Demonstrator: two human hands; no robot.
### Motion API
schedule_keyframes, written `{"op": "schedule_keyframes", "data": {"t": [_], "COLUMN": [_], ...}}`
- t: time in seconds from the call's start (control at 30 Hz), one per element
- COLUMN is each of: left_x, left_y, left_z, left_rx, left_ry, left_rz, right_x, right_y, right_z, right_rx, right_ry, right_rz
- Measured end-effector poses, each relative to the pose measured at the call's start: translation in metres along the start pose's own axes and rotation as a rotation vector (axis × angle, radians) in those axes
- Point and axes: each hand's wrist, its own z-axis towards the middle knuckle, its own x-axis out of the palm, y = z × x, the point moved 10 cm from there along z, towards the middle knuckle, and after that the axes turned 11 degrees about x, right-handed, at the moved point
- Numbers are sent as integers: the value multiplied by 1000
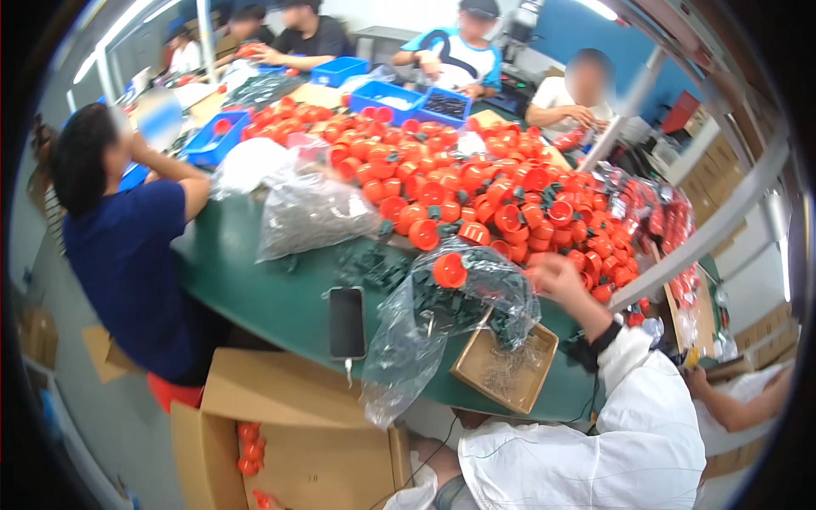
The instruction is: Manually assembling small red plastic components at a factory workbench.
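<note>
My right hand (561,283) reaches from a white sleeve (642,382) with a dark cuff to the near edge of a heap of orange plastic cups (476,178). Its fingers are curled, slightly blurred, around what looks like one orange cup at the fingertips. Just left of it, a clear plastic bag (408,348) lies open with dark green small parts (463,302) in it. A single orange cup (450,270) rests on top of those parts. Below the hand, a shallow cardboard tray (476,374) holds thin metal pieces (518,365). My left hand does not show.
A phone (347,323) with a white cable lies on the green table (255,285). An open cardboard box (297,455) with orange pieces stands below its front edge. Blue bins (387,102) stand beyond the heap. A co-worker in navy (127,255) sits left; others work across the table. A pale pole (697,251) slants at right.
</note>
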Motion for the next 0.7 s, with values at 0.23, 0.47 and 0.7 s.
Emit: {"op": "schedule_keyframes", "data": {"t": [0.23, 0.47, 0.7], "left_x": [51, 39, -145], "left_y": [-43, -102, -283], "left_z": [0, -45, -185], "left_rx": [176, 216, -195], "left_ry": [76, 324, 1019], "left_rz": [-173, -535, -1244], "right_x": [58, 61, 93], "right_y": [-66, -70, -49], "right_z": [-101, -106, -89], "right_rx": [67, 11, -98], "right_ry": [1, 23, 193], "right_rz": [-401, -466, -486]}}
